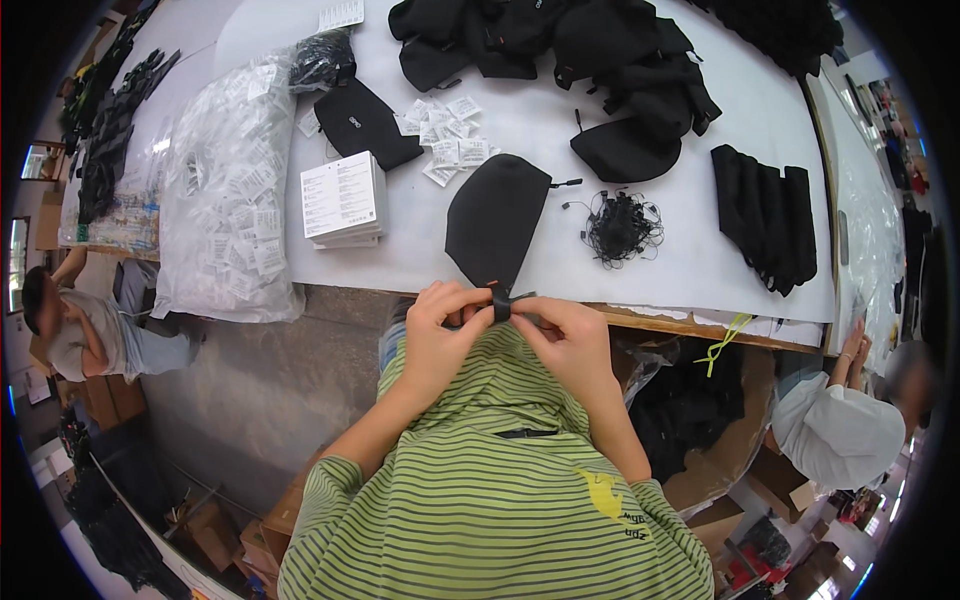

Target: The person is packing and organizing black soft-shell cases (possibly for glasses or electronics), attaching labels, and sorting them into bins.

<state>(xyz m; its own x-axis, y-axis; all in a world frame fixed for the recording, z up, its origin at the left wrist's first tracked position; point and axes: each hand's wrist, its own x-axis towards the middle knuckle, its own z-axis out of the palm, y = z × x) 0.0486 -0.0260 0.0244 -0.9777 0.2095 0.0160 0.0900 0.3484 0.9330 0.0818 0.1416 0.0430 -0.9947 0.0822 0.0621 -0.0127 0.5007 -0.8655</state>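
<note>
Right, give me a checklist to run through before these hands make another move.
1. Left hand on the dark strip: ok, fingertips pinch it.
2. Right hand on the strip: ok, fingertips at its other side.
3. Black pouch on the table: ok, just beyond the hands.
4. Strip firmly fastened: cannot tell, fingers partly cover it.
5. Black strings untangled: not ok, a tangled heap.
6. Loose white packets stacked: not ok, scattered in a pile.

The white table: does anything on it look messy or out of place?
Mildly, yes: the thin black strings lie in a tangled heap, and the small white packets are loosely scattered, unlike the stacked white cards nearby. I see no obvious damage.
</note>
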